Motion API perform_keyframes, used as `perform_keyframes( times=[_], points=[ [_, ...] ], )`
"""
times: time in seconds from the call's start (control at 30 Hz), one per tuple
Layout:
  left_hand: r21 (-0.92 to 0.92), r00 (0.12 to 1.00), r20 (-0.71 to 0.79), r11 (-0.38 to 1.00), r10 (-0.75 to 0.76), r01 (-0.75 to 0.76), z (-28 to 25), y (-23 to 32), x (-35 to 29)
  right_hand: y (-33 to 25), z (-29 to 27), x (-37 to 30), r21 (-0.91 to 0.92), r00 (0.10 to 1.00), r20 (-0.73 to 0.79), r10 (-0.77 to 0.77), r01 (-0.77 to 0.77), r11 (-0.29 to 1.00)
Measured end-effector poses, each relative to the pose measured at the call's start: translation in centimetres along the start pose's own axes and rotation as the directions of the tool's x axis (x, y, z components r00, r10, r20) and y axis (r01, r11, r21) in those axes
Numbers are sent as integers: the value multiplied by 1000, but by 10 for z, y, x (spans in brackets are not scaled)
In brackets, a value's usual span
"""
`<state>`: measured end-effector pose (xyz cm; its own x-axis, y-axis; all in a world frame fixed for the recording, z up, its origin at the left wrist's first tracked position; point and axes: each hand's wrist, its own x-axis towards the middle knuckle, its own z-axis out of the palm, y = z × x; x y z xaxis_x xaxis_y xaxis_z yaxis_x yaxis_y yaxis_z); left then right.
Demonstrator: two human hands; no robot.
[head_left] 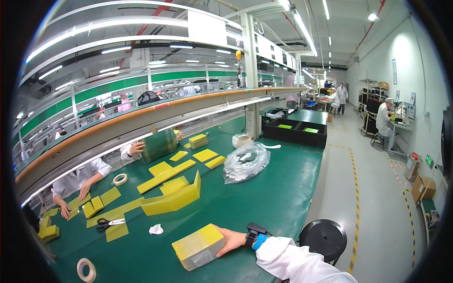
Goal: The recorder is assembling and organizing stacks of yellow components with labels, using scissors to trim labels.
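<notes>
- At left, a co-worker's hands point(85, 190) touch yellow sheets point(112, 195).
- Near left, a tape roll point(92, 270) lies flat.
- Scissors point(109, 224) rest beyond it on more yellow sheets.
- Near centre, a yellow-topped block point(198, 245) sits on the green tabletop point(278, 203), the right hand point(230, 241) gripping its right end.
- Farther right, a clear bag point(246, 162).
- Far right, a black tray point(295, 136).
- The left hand is out of view; its state cannot be told.

white label point(204, 258), yellow block point(197, 239); red label point(161, 106), beam point(207, 99); green sign point(428, 161), wall point(406, 61); print: none legible
</notes>
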<state>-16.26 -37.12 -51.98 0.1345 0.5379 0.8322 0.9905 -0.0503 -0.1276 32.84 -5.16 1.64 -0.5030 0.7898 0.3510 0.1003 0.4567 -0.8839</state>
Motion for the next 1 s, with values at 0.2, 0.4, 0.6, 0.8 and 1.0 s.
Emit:
perform_keyframes(
  times=[0.2, 0.4, 0.6, 0.8, 1.0],
  points=[
    [-18, 1000, 29, 1000, 8, -7, -67, 33, 173, -3, -4, 3, 19, 994, 42, 96, -97, 995],
    [-106, 996, 79, 994, 36, -27, -128, 46, 289, -1, -9, 3, 8, 994, 52, 100, -100, 995],
    [-122, 990, 131, 992, 49, -33, -165, 52, 322, -10, -2, 2, -61, 997, 4, 78, -77, 995],
    [-99, 979, 195, 994, 67, -48, -181, 60, 328, -13, -7, -4, -5, 990, -24, 138, -138, 990],
    [-32, 968, 249, 999, 39, -32, -213, 60, 329, -2, -5, 9, -73, 995, 39, 94, -91, 993]
  ],
)
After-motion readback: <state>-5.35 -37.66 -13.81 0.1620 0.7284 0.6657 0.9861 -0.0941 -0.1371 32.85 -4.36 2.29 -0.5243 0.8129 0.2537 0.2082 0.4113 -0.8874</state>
